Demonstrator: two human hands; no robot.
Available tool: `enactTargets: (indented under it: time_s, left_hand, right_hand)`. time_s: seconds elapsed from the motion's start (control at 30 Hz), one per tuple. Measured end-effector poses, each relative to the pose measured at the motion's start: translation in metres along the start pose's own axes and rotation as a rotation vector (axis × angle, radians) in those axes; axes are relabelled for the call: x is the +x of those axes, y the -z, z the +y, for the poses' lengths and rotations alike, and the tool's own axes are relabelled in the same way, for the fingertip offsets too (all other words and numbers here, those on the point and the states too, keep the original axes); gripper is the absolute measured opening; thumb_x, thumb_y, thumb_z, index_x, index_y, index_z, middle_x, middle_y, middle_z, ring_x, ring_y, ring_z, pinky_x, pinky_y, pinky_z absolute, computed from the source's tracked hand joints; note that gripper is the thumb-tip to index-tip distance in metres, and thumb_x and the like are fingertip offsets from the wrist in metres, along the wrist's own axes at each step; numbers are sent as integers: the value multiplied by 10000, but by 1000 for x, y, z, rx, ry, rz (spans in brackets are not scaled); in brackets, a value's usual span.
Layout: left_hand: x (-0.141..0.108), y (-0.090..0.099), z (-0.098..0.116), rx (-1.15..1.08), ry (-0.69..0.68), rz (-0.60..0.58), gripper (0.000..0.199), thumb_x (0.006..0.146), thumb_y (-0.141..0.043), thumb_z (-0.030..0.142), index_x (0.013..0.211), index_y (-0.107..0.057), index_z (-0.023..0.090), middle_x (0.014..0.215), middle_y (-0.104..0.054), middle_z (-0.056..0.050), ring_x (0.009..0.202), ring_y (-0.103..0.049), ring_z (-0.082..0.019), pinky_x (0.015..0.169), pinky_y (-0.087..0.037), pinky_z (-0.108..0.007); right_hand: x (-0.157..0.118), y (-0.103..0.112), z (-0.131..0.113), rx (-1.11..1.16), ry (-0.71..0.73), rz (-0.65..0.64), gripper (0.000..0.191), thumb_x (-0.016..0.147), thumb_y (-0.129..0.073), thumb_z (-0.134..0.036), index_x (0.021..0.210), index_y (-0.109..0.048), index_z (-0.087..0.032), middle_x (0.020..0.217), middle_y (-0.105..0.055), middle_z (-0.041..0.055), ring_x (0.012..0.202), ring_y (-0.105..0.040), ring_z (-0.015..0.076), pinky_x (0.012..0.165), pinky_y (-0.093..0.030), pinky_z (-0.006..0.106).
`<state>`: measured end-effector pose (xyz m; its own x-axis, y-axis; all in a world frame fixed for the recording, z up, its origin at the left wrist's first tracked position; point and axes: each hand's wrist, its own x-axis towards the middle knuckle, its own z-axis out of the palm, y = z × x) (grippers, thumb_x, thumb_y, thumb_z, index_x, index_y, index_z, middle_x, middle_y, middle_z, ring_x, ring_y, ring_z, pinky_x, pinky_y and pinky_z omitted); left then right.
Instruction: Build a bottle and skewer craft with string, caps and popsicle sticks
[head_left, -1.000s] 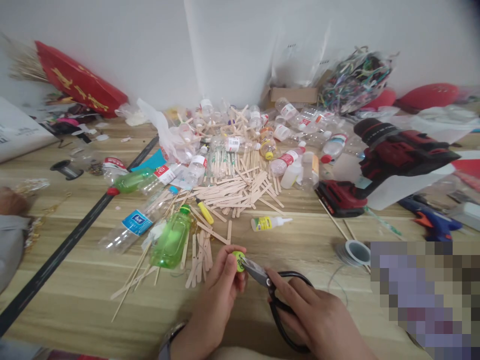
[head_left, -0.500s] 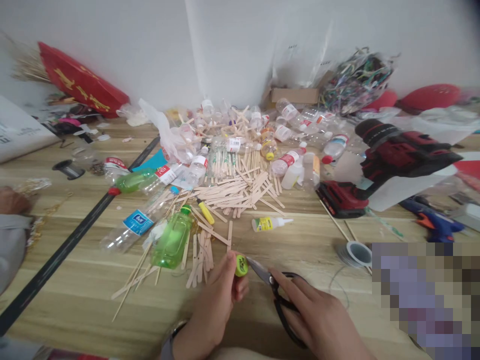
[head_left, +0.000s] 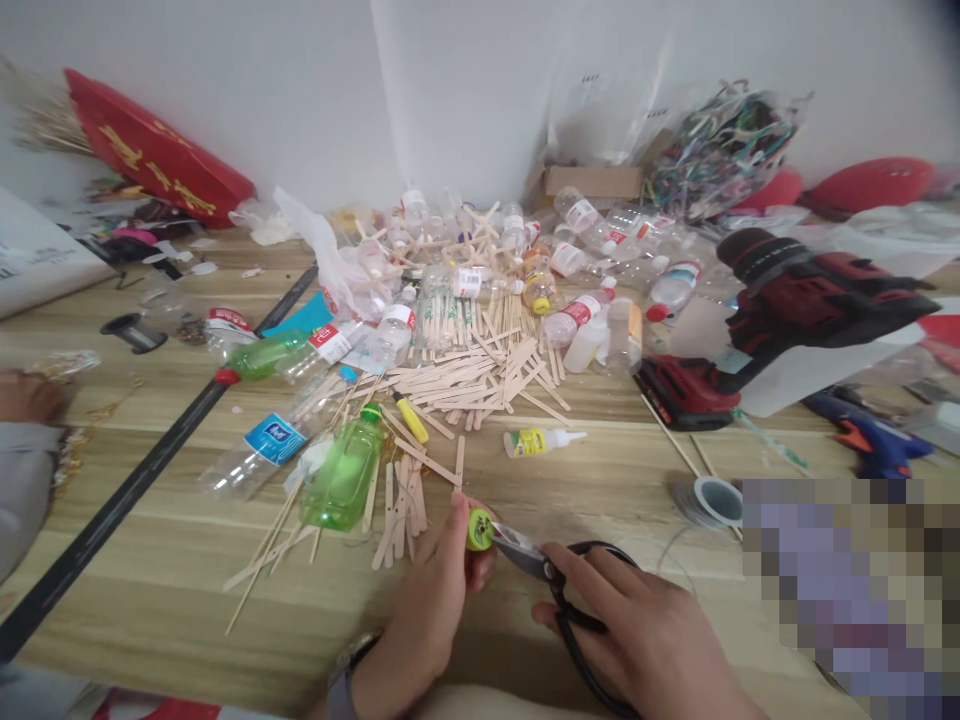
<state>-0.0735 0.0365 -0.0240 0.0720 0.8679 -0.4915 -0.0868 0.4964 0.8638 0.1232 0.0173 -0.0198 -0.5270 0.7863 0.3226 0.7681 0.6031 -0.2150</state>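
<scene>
Between the thumb and fingers of my left hand (head_left: pixel 442 570) is a lime-green bottle cap (head_left: pixel 480 530), its printed face turned toward the right. My right hand (head_left: pixel 637 610) is closed on black-handled scissors (head_left: pixel 553 572). The blade tip touches the middle of the cap's face; whether it goes in, I cannot tell. Wooden craft sticks (head_left: pixel 401 500) lie just beyond my left hand, some with holes in them. A small glue bottle (head_left: pixel 540 442) rests on its side beyond both hands.
A green bottle (head_left: pixel 346 470) lies left of the sticks. Several clear bottles and more sticks (head_left: pixel 480 385) crowd the back. At right stand a red-black cordless drill (head_left: pixel 795 320), a wire spool (head_left: pixel 709 502) and a blue glue gun (head_left: pixel 870 430). Another person's hand (head_left: pixel 30 397) is at far left.
My right hand has brought the scissors slightly left, so the tip moved from the cap's edge onto its face. The other person's hand has come further into view at left.
</scene>
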Motion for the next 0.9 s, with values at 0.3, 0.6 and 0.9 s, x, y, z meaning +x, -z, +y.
enactTargets:
  time_s: [0.3,0.6,0.9]
  left_hand:
    - [0,0,-1,118,-80,62,590,884,-251,730,703,-495,225,520,-394,54,534,-414,-152,567,-318,-286]
    - [-2,-1,3,243,-70,80,584,894,-209,701,592,-395,238,532,-403,41,548,-416,-151,594,-320,-301]
    - [0,-6,6,74,47,34,589,804,-310,793,658,-421,233,478,-346,77,477,-335,-119,503,-246,-281]
  right_hand:
    - [2,3,1,-130,60,28,364,1038,-279,-422,1159,-554,-217,682,-647,-32,467,-636,146,435,-434,280]
    - [5,10,4,-203,119,38,388,1051,-222,-365,1146,-559,-198,654,-639,-34,432,-613,130,414,-408,269]
    - [3,9,11,-296,174,52,350,1045,-268,-269,1129,-597,-184,608,-621,-34,420,-597,129,406,-371,274]
